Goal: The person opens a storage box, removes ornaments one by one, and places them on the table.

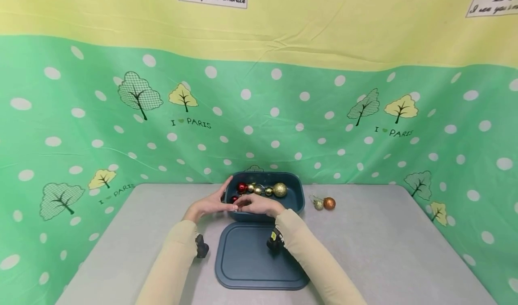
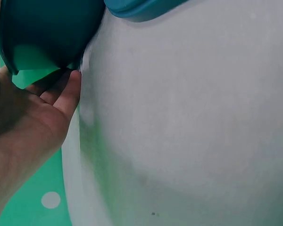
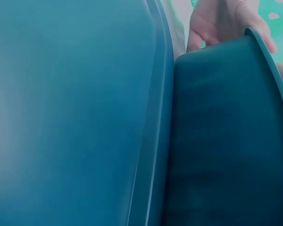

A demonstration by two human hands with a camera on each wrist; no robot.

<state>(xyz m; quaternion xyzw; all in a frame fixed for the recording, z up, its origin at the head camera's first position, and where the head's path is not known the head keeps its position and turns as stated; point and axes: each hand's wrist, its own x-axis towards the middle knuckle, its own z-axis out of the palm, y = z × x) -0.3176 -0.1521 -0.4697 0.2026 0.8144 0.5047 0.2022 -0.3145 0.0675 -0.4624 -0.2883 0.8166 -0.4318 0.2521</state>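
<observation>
I see the left hand (image 1: pixel 212 203) gripping the box (image 1: pixel 295 202) near the tabletop's (image 1: pixel 384 237) far edge! Right fingers (image 1: pixel 247 200) curl by baubles (image 1: pixel 280 190); their hold, I can't tell.

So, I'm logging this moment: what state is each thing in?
Box: open, baubles inside
Lid: off, flat on the table
Red and gold baubles: lying in the box
Orange bauble: out on the table
Small gold bauble: out, beside the orange one
Left hand: touching the box
Right hand: over the near rim, grip unclear
</observation>
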